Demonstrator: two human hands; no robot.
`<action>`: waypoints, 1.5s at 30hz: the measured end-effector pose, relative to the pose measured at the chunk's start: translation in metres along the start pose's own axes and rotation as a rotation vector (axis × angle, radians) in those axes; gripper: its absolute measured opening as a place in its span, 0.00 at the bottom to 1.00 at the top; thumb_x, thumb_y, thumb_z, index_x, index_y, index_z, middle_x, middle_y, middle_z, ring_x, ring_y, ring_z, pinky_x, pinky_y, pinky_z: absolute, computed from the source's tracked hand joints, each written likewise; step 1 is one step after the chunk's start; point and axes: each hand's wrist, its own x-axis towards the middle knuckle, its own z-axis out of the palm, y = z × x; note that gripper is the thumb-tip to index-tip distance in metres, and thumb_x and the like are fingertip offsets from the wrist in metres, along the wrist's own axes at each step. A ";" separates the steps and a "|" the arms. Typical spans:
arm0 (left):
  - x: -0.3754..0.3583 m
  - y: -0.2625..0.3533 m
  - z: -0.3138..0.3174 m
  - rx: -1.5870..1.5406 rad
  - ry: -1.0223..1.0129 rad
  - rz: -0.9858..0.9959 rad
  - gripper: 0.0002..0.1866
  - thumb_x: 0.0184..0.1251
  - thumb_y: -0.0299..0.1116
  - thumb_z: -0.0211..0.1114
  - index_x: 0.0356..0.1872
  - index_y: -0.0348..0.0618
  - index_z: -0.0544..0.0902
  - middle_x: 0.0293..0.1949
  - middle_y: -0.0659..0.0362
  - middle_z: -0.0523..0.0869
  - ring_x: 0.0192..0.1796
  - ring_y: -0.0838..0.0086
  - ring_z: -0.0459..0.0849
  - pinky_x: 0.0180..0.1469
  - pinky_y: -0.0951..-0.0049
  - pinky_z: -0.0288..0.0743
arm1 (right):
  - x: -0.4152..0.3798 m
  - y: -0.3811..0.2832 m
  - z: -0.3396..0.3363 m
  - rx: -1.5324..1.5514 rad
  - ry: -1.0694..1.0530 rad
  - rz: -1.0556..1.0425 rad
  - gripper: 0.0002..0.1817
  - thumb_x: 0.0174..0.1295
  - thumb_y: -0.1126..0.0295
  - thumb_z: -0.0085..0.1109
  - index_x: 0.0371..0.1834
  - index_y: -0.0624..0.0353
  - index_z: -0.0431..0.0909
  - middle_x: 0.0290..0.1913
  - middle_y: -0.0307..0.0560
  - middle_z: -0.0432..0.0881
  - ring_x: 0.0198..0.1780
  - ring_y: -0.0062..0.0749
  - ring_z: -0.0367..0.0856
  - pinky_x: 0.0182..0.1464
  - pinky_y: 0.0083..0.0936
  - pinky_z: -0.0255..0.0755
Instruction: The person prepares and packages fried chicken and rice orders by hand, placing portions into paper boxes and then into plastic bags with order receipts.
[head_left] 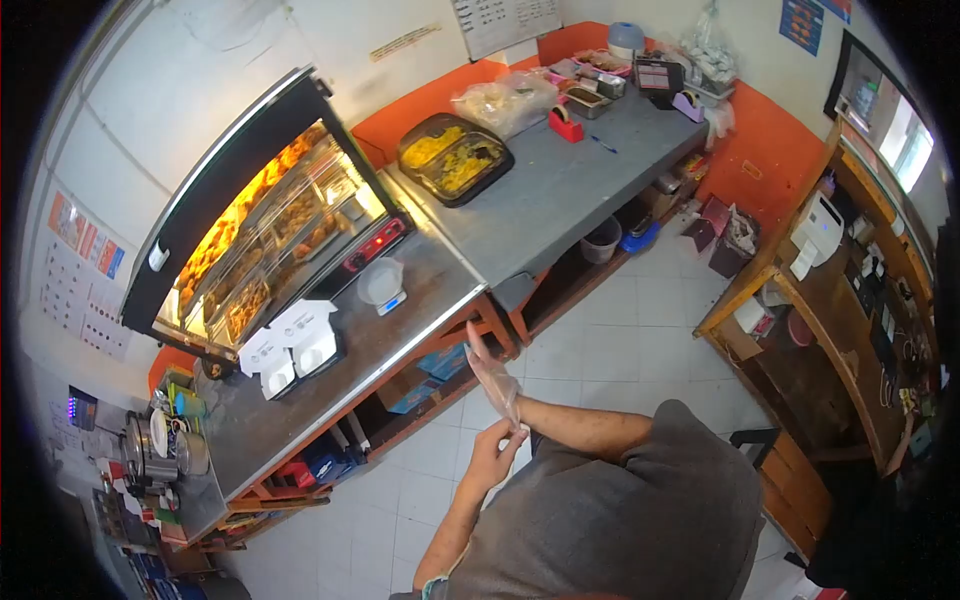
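While the person stands beside the long desk [560,180], several containers are lying on it. One black tray [510,165] holds yellow food in its divided parts, and a bulky plastic bag [508,103] is just behind it. To the left of this tray there is the lit display warmer [275,225], in which brown and orange fried pieces are lying on trays behind the glass. Near the front of the warmer, a round clear tub [381,282] sits on a small scale [391,303]; I cannot tell anything inside the tub. Beside them is a white carton [290,345] with its flaps open, and its contents are not clear to me. Farther along the desk, a metal tray [586,101] contains something dark, and a pink basket [606,62] carries small items. Below the desk, a pale bucket [601,241] stands near a blue object [640,238].

The plastic glove [497,388] is thin and transparent, and it covers the right hand [488,375], with its cuff around the wrist. The fingers of the right hand are stretched and released, with nothing grasped, and they point toward the desk edge. The left hand [495,452] is bare, and its fingers are closed on the cuff of the glove, so the glove lies on the right hand and also touches the left fingertips.
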 end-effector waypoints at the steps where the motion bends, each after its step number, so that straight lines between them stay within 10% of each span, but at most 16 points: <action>1: 0.003 0.003 -0.016 -0.001 0.011 0.001 0.10 0.67 0.31 0.62 0.29 0.35 0.76 0.23 0.50 0.78 0.26 0.65 0.77 0.31 0.68 0.70 | 0.005 -0.018 0.021 -0.265 0.100 0.105 0.43 0.72 0.48 0.42 0.77 0.50 0.28 0.79 0.47 0.30 0.78 0.47 0.36 0.76 0.39 0.36; 3: 0.010 0.018 -0.054 0.155 -0.104 0.105 0.08 0.63 0.30 0.64 0.31 0.36 0.78 0.25 0.50 0.79 0.28 0.63 0.79 0.32 0.67 0.71 | 0.019 -0.012 0.040 0.048 0.115 0.316 0.49 0.68 0.51 0.52 0.76 0.38 0.22 0.78 0.50 0.29 0.74 0.49 0.52 0.72 0.47 0.52; 7: -0.002 -0.007 -0.123 0.297 -0.020 0.270 0.08 0.63 0.32 0.64 0.31 0.38 0.77 0.27 0.47 0.78 0.32 0.53 0.78 0.36 0.60 0.71 | 0.061 0.088 0.057 0.352 -0.027 0.196 0.27 0.71 0.57 0.48 0.68 0.60 0.63 0.68 0.62 0.63 0.72 0.46 0.59 0.72 0.45 0.53; 9: -0.027 -0.027 -0.175 0.308 0.075 0.183 0.09 0.64 0.33 0.63 0.30 0.38 0.77 0.26 0.47 0.77 0.32 0.52 0.78 0.37 0.59 0.71 | 0.081 0.111 0.107 0.400 -0.139 0.225 0.30 0.73 0.49 0.39 0.47 0.68 0.79 0.57 0.64 0.76 0.70 0.48 0.62 0.74 0.44 0.48; 13: -0.109 -0.041 -0.277 0.040 0.203 -0.219 0.11 0.67 0.35 0.62 0.29 0.37 0.77 0.26 0.48 0.77 0.32 0.53 0.78 0.38 0.61 0.71 | 0.121 0.157 0.273 0.146 -0.557 0.386 0.43 0.69 0.35 0.25 0.39 0.66 0.82 0.56 0.63 0.77 0.64 0.53 0.70 0.73 0.46 0.49; 15: -0.160 -0.053 -0.323 0.257 0.391 -0.102 0.11 0.66 0.34 0.63 0.29 0.37 0.79 0.25 0.50 0.77 0.31 0.55 0.77 0.38 0.63 0.71 | 0.131 0.188 0.369 0.530 -0.738 0.807 0.43 0.67 0.33 0.27 0.42 0.64 0.80 0.58 0.62 0.76 0.63 0.54 0.70 0.71 0.50 0.52; 16: -0.188 -0.071 -0.334 0.291 0.521 -0.073 0.09 0.65 0.32 0.65 0.31 0.37 0.81 0.26 0.51 0.79 0.32 0.59 0.79 0.37 0.65 0.72 | 0.127 0.207 0.411 0.613 -0.753 0.965 0.31 0.68 0.41 0.43 0.49 0.62 0.76 0.57 0.59 0.76 0.56 0.50 0.76 0.58 0.46 0.72; 20: -0.297 -0.080 -0.356 0.102 1.084 -0.281 0.07 0.63 0.32 0.66 0.33 0.37 0.83 0.28 0.53 0.82 0.34 0.61 0.80 0.38 0.66 0.72 | 0.103 0.244 0.562 0.063 -1.250 1.041 0.23 0.59 0.76 0.60 0.57 0.57 0.68 0.45 0.52 0.80 0.31 0.31 0.81 0.20 0.22 0.74; 23: -0.379 -0.095 -0.359 0.040 1.376 -0.443 0.07 0.64 0.30 0.66 0.34 0.36 0.84 0.30 0.54 0.84 0.36 0.67 0.82 0.41 0.70 0.74 | 0.075 0.303 0.649 0.161 -1.590 1.080 0.20 0.59 0.75 0.61 0.55 0.58 0.70 0.38 0.50 0.82 0.27 0.29 0.80 0.20 0.23 0.74; 29: -0.512 -0.123 -0.398 -0.188 1.853 -0.690 0.06 0.65 0.27 0.64 0.35 0.34 0.84 0.34 0.57 0.87 0.40 0.74 0.84 0.45 0.74 0.76 | 0.010 0.380 0.797 0.274 -1.458 1.326 0.10 0.58 0.75 0.65 0.23 0.62 0.74 0.22 0.44 0.77 0.37 0.35 0.83 0.52 0.34 0.79; 32: -0.582 -0.133 -0.475 0.043 1.807 -0.625 0.07 0.65 0.30 0.65 0.37 0.36 0.84 0.35 0.54 0.86 0.40 0.72 0.84 0.45 0.72 0.76 | 0.014 0.408 0.873 0.300 -1.237 1.189 0.08 0.60 0.73 0.62 0.28 0.64 0.73 0.32 0.50 0.80 0.62 0.48 0.74 0.53 0.39 0.79; 36: -0.645 -0.138 -0.611 0.267 1.500 -0.520 0.08 0.63 0.32 0.67 0.38 0.39 0.82 0.37 0.55 0.84 0.41 0.66 0.83 0.46 0.68 0.75 | 0.040 0.466 0.949 0.448 -1.013 1.296 0.07 0.59 0.74 0.64 0.38 0.61 0.77 0.49 0.50 0.81 0.60 0.50 0.76 0.68 0.45 0.66; 38: -0.664 -0.148 -0.672 0.225 1.385 -0.358 0.10 0.61 0.30 0.69 0.42 0.41 0.81 0.39 0.56 0.84 0.44 0.65 0.82 0.48 0.67 0.74 | 0.044 0.457 0.989 0.616 -0.998 1.173 0.32 0.59 0.64 0.65 0.65 0.53 0.63 0.64 0.48 0.69 0.63 0.53 0.72 0.62 0.48 0.73; 41: -0.688 -0.178 -0.758 0.257 1.211 -0.251 0.12 0.62 0.33 0.68 0.44 0.42 0.79 0.42 0.55 0.83 0.46 0.65 0.81 0.49 0.67 0.74 | 0.047 0.528 1.027 0.676 -1.098 0.895 0.47 0.60 0.55 0.64 0.76 0.41 0.40 0.70 0.48 0.57 0.65 0.54 0.68 0.48 0.45 0.82; 45: -0.735 -0.224 -0.849 0.130 0.923 -0.380 0.15 0.65 0.38 0.65 0.48 0.42 0.79 0.47 0.54 0.82 0.50 0.63 0.80 0.51 0.66 0.73 | 0.059 0.588 1.110 0.311 -0.880 1.005 0.45 0.62 0.56 0.61 0.76 0.41 0.42 0.66 0.49 0.65 0.46 0.38 0.83 0.29 0.23 0.81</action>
